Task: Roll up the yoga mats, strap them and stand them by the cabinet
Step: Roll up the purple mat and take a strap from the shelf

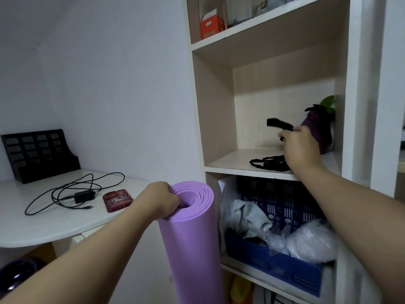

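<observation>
A rolled purple yoga mat (192, 244) stands upright in front of the cabinet (217, 119). My left hand (161, 199) grips its top end, fingers hooked into the roll's core. My right hand (300, 145) reaches into the middle shelf and pinches a black strap (278, 123), lifted above the shelf board. More black straps (269, 164) lie in a heap on that shelf under my wrist.
A purple eggplant plush (320, 123) stands at the shelf's back right. Below is a blue crate (274, 257) with plastic bags. Left, a white table (43, 224) carries a black charger with cable (83, 195), a red case (117, 199) and a black file rack (39, 154).
</observation>
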{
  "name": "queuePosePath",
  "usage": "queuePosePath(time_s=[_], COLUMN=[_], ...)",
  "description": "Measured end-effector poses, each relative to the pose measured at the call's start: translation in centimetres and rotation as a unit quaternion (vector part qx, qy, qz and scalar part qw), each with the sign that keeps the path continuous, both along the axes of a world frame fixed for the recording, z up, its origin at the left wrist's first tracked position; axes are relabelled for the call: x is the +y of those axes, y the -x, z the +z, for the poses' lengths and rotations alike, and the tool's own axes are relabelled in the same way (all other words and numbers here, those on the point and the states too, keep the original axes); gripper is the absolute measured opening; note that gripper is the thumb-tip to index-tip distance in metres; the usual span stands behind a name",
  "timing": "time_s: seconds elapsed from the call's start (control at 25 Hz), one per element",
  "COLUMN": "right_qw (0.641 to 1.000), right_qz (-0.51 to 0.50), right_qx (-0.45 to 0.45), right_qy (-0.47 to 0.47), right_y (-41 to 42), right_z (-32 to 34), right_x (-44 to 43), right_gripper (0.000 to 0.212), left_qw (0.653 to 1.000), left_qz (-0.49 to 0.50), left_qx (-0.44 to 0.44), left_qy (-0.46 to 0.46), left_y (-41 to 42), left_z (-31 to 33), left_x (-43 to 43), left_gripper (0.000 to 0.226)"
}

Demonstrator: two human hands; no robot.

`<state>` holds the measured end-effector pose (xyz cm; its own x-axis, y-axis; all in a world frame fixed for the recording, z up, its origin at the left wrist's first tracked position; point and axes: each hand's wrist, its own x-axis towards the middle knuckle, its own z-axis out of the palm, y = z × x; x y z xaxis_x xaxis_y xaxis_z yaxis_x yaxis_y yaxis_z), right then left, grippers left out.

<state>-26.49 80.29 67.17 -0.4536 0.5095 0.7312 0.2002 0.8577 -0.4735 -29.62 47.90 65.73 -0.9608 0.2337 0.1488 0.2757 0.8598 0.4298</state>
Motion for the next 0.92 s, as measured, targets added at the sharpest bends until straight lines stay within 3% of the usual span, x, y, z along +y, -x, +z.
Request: queuePosePath(time_s=[0.16, 0.24, 0.36, 0.52, 0.6, 0.76, 0.92], right_qw=[0.979, 0.961, 0.917, 0.821, 0.779, 0.676, 0.593], right_qz=[0.07, 0.183, 0.393, 0.492, 0.514, 0.551, 0.561], right_qx=[0.123, 0.133, 0.041, -0.098, -0.164, -0.238, -0.311], right_qy=[-0.144, -0.156, 0.055, 0.273, 0.321, 0.427, 0.486], right_y=[0.1, -0.5, -2.2, -5.0, -7.2, -11.1, -14.2], right_z=[1.1, 0.9, -2.1, -9.9, -13.3, -18.0, -23.1], right_x=[-3.3, -7.7, -16.4, -26.3, -30.4, -36.4, -40.4], right_gripper=[0.022, 0.019, 0.019, 0.024, 0.019, 0.03, 0.036], left_qw=[1.0, 1.0, 0.998, 0.995, 0.994, 0.993, 0.987], left_qz=[0.011, 0.022, 0.044, 0.077, 0.094, 0.106, 0.062], left_qx=[0.001, -0.001, -0.017, -0.04, -0.048, -0.041, -0.043], left_qy=[-0.001, -0.008, -0.035, -0.042, -0.016, 0.033, 0.145], left_y=[-0.3, -1.0, -2.8, -7.3, -10.2, -15.6, -20.8], left_z=[-0.5, -1.1, -3.0, -7.1, -10.0, -16.9, -23.0], left_x=[-2.1, -3.9, -7.2, -13.1, -16.8, -23.1, -27.4], left_gripper=[0.024, 0.022, 0.023, 0.027, 0.027, 0.022, 0.04])
